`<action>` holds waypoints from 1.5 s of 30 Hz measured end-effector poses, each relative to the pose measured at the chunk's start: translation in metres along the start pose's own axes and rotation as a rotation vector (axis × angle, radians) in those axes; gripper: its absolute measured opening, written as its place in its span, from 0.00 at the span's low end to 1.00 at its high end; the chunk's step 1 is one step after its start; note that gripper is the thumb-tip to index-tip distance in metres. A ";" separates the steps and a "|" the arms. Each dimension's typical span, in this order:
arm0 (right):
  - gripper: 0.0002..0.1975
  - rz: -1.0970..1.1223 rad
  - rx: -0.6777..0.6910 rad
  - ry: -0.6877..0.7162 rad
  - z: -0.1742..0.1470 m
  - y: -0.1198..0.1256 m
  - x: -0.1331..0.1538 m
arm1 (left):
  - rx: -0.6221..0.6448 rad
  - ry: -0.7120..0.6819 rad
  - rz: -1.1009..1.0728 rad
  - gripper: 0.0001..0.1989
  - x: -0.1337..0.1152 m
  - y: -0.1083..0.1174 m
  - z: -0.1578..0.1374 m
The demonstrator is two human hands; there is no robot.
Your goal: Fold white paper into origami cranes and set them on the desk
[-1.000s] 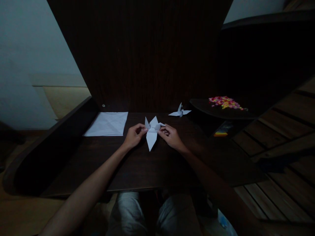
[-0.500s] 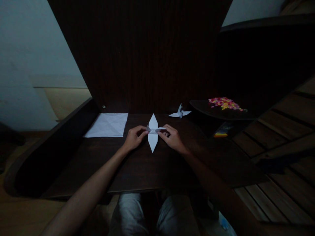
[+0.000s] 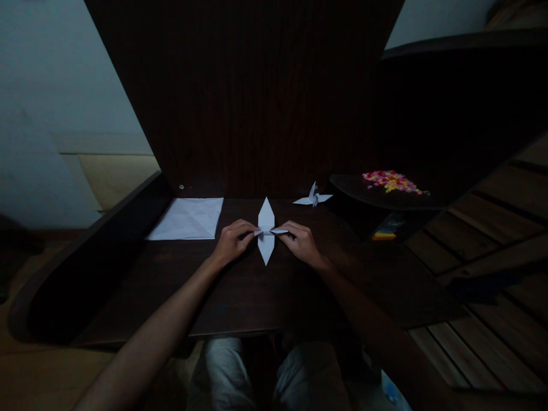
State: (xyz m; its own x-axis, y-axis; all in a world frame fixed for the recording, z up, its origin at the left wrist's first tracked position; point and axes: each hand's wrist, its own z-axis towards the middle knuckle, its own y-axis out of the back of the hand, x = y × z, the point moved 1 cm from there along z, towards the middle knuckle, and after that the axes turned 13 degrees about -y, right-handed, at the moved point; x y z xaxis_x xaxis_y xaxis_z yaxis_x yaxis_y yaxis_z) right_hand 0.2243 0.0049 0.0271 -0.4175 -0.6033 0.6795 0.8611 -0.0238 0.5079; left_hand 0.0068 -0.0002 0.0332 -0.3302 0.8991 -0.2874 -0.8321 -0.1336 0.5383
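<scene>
Between my hands is a white origami crane (image 3: pixel 266 214), its two pointed wings spread, one toward the back panel and one toward me. My left hand (image 3: pixel 233 238) pinches its narrow left part between thumb and fingers. On the other side, my right hand (image 3: pixel 299 241) pinches the narrow right part, whose pale edge shows along the fingers. The fingertips partly cover the folds at the middle. Another folded white paper crane (image 3: pixel 314 198) stands at the back, beyond my right hand. To the left lie white paper sheets (image 3: pixel 188 218), stacked flat with crease lines.
The dark wooden desk (image 3: pixel 257 302) has a tall back panel and a raised left side board (image 3: pixel 98 262). At right, a rounded shelf (image 3: pixel 346 185) bears a heap of small colourful pieces (image 3: pixel 391 181). Below it is a yellow-edged object (image 3: pixel 384 235). Slatted wood (image 3: pixel 492 257) lies farther right.
Both hands stay on the crane. Its narrow side parts now look flatter and closed between my fingertips, where open folds showed before. The wings keep nearly the same place.
</scene>
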 end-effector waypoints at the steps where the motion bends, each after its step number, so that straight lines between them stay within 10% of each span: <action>1: 0.08 -0.001 0.001 -0.003 0.000 0.000 0.000 | 0.002 0.001 -0.005 0.07 0.000 0.000 0.000; 45: 0.07 -0.061 -0.043 -0.003 0.000 -0.004 -0.008 | 0.087 -0.029 0.061 0.09 0.005 0.000 -0.003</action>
State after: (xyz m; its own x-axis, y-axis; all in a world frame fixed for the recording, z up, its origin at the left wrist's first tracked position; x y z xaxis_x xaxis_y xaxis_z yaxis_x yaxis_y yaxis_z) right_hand 0.2238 0.0098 0.0199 -0.4701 -0.5973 0.6498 0.8459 -0.0947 0.5249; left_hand 0.0032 0.0032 0.0291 -0.3650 0.9022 -0.2296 -0.7686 -0.1529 0.6212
